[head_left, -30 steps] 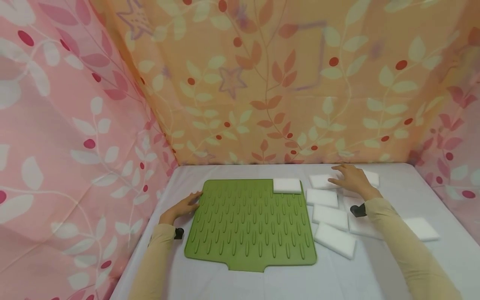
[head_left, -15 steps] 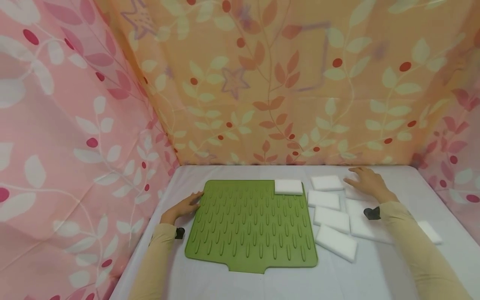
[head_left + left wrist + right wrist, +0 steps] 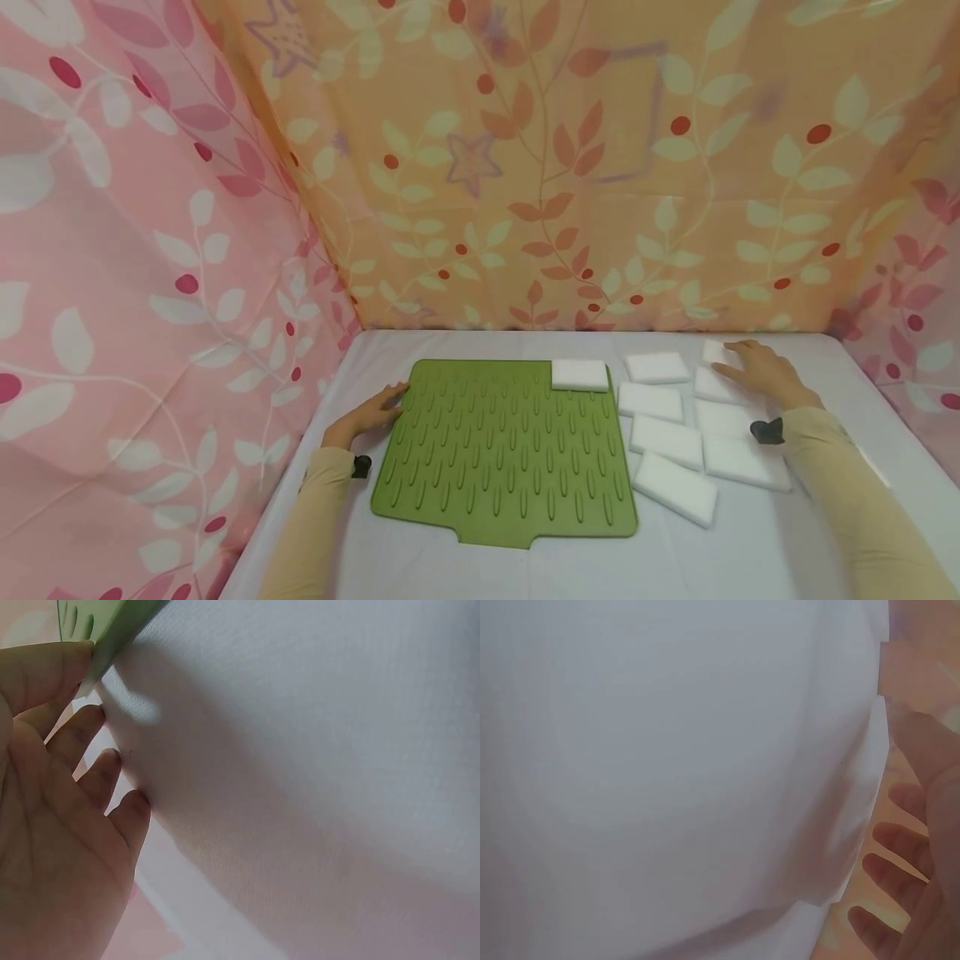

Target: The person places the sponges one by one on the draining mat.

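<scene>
In the head view, a green ridged drying mat [image 3: 502,450] lies on the table with its tab toward me. My left hand [image 3: 367,415] is at its upper left edge. In the left wrist view, the thumb and index finger of the left hand [image 3: 60,772] pinch the rim of the mat [image 3: 112,626]; the other fingers hang loose. A white sponge block [image 3: 580,375] lies on the mat's far right corner. My right hand [image 3: 765,375] is over a far white sponge block [image 3: 714,383], partly hiding it. In the right wrist view, the right hand [image 3: 922,840] has spread, relaxed fingers.
Several more white sponge blocks, such as a near one [image 3: 675,488] and a larger-looking one [image 3: 746,463], lie in two rough columns right of the mat. A white cloth [image 3: 585,571] covers the table. Floral curtains [image 3: 480,208] stand along the back and sides.
My right hand has moved right, from over the left column of sponge blocks to the right column, uncovering blocks behind it. The left hand stays at the mat's edge.
</scene>
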